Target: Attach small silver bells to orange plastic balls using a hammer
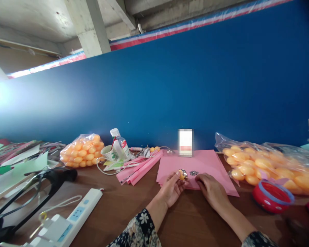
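Observation:
My left hand (172,188) holds a small orange ball (182,174) between thumb and fingers, with shiny silver pieces over part of it. My right hand (213,190) is by the near edge of a stack of pink sheets (206,159), fingers curled and tips together. Whether it pinches a small piece I cannot make out. A little pile of tiny silver-grey pieces (194,173) lies on the top sheet, between the ball and my right fingertips.
Clear bags of orange balls stand left (82,152) and right (262,164). A red bowl (271,199) sits at right. Pink strips (141,168), a white-capped bottle (120,145) and a cup (107,153) stand left. A power strip (84,209) lies front left; a blue partition (154,85) rises behind.

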The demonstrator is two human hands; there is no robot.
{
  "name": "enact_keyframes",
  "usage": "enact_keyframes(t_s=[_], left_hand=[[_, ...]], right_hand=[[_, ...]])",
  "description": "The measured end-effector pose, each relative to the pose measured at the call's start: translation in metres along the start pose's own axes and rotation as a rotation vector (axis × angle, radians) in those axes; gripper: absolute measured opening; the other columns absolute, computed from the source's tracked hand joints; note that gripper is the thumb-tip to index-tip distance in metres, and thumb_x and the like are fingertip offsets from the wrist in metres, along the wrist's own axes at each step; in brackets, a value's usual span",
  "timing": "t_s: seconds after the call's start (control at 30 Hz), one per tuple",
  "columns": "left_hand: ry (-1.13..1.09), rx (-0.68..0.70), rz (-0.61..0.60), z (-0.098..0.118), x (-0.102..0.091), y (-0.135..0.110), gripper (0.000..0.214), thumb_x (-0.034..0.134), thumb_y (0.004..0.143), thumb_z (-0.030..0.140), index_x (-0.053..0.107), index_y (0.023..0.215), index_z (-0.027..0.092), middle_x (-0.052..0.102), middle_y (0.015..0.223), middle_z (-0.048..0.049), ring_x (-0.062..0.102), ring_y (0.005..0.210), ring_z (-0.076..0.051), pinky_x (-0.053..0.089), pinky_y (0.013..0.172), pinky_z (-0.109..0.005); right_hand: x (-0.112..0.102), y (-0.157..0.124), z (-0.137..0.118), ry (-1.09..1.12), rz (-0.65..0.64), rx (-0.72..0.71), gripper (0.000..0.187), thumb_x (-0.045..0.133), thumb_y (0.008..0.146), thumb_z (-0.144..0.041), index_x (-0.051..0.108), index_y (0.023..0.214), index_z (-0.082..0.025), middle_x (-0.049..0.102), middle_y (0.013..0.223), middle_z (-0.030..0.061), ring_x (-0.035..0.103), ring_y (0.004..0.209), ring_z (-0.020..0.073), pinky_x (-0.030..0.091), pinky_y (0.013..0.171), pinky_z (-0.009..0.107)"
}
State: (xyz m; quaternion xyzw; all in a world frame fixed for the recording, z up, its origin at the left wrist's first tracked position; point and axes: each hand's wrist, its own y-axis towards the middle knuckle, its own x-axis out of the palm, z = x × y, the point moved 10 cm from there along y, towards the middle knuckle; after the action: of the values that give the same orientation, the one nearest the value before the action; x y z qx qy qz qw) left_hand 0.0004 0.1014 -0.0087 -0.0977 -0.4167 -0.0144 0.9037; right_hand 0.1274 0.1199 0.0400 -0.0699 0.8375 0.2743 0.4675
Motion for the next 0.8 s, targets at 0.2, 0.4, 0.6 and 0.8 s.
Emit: enact_keyframes(t_s=[0.2,0.4,0.6,0.8], left_hand=[[0.008,-0.004,0.007,0.0008,0.0008,-0.0015,0.020,0.067,0.074,0.027,0.060,0.086,0.012,0.068,0.080,-0.0076,0.066,0.073,-0.015,0.050,0.069,-0.024],[-0.010,-0.013,0.014,0.0000,-0.0002,-0.0010,0.019,0.067,0.074,0.027,0.060,0.084,0.013,0.069,0.079,-0.0068,0.066,0.070,-0.014,0.050,0.070,-0.024],[-0.003,0.002,-0.010,0.0003,0.0011,0.0002,0.019,0.065,0.075,0.027,0.059,0.086,0.012,0.068,0.081,-0.0077,0.066,0.072,-0.015,0.050,0.070,-0.024],[0.006,-0.006,-0.005,-0.0002,-0.0003,0.0016,0.020,0.065,0.075,0.028,0.060,0.087,0.013,0.068,0.082,-0.0076,0.065,0.072,-0.014,0.050,0.072,-0.025]], right_hand=[[-0.0022,-0.0005,-0.0006,0.003,0.036,-0.006,0.024,0.039,0.086,-0.023,0.062,0.082,-0.020,0.065,0.084,0.0068,0.060,0.081,0.0212,0.047,0.071,0.031],[0.0003,0.0004,-0.0001,-0.014,0.019,-0.008,0.024,0.038,0.087,-0.024,0.062,0.084,-0.020,0.065,0.086,0.0069,0.060,0.081,0.0213,0.047,0.071,0.032],[0.0021,-0.0002,0.0005,-0.046,0.009,0.000,0.026,0.036,0.088,-0.025,0.061,0.089,-0.019,0.065,0.089,0.0080,0.060,0.084,0.0229,0.047,0.072,0.033],[0.0019,-0.0009,0.0006,-0.033,0.009,0.007,0.022,0.038,0.087,-0.024,0.060,0.087,-0.019,0.064,0.085,0.0069,0.060,0.081,0.0217,0.047,0.069,0.032]])
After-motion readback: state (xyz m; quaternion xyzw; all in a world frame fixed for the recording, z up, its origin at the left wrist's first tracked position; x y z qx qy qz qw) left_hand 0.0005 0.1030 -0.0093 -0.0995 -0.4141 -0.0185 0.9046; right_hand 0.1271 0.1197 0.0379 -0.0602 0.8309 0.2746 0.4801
